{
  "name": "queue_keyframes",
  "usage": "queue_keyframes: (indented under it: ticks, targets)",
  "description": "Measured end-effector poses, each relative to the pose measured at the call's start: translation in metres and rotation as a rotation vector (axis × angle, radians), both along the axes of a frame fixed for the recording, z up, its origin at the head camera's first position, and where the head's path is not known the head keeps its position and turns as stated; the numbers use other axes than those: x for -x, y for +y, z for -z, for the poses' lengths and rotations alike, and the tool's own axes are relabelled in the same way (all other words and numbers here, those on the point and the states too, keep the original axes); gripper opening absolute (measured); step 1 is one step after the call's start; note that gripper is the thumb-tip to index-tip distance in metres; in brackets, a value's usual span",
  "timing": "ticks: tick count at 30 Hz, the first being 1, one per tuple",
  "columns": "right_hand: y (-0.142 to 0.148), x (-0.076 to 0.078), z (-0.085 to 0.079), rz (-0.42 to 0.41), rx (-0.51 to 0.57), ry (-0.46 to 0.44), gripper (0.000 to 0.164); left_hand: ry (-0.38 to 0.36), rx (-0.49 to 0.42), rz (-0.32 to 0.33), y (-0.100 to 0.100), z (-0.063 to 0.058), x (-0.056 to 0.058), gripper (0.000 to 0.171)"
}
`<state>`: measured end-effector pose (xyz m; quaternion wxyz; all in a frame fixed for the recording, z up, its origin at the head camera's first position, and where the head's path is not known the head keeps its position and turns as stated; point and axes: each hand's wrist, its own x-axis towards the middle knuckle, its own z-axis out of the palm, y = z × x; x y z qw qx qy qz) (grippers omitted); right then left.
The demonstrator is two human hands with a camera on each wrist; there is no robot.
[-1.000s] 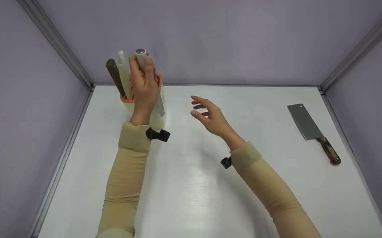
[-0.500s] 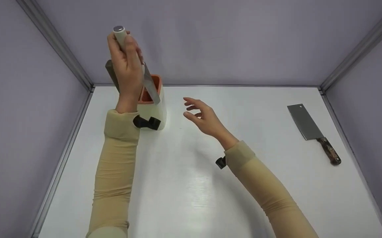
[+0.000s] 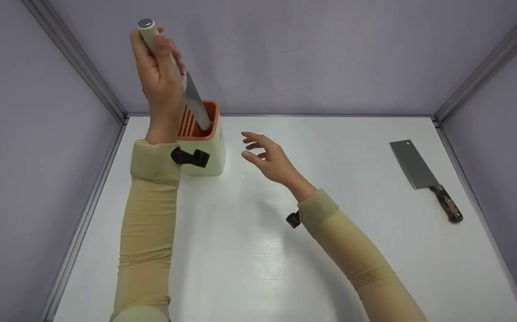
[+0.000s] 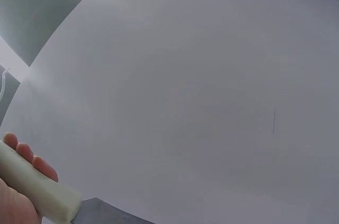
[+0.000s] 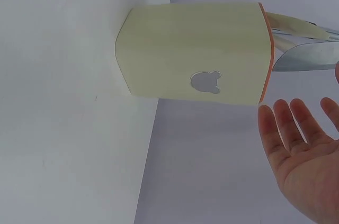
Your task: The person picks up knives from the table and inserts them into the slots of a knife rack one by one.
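Observation:
My left hand (image 3: pixel 162 85) grips the pale handle (image 4: pixel 37 181) of a kitchen knife (image 3: pixel 195 100), high at the back left. Its blade slants down to the right, and the tip overlaps the wide orange compartment of a cream knife block (image 3: pixel 209 156). In the right wrist view the blade tip shows right at the block's orange rim (image 5: pixel 267 49). To the right of the block, my right hand (image 3: pixel 274 161) hovers with relaxed, spread fingers and holds nothing. The handles standing in the block's left side are mostly hidden behind my left hand and forearm.
A cleaver (image 3: pixel 414 165) with a dark patterned handle lies on the white table (image 3: pixel 258 250) at the right. Grey-lilac panels (image 3: pixel 294 53) enclose the table at the back and both sides. A pale handle (image 5: pixel 296 25) sticks out of the block behind the blade.
My left hand has raised the knife up and to the left, from beside the block until its tip overlaps the compartment. My right hand has drifted slightly left.

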<state>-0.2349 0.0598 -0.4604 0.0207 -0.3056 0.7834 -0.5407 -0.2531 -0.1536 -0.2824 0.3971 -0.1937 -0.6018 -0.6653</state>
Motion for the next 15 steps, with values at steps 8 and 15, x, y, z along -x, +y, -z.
queue_keyframes:
  ticks: [8, 15]
  targets:
    - [-0.007, 0.0, 0.002, -0.002, -0.005, -0.005, 0.052, -0.003, 0.047, -0.026, -0.011, -0.003, 0.004, 0.021]
    - [-0.012, 0.001, 0.004, -0.021, 0.011, -0.015, 0.051, 0.002, 0.11, -0.071, -0.02, -0.005, 0.01, 0.022]
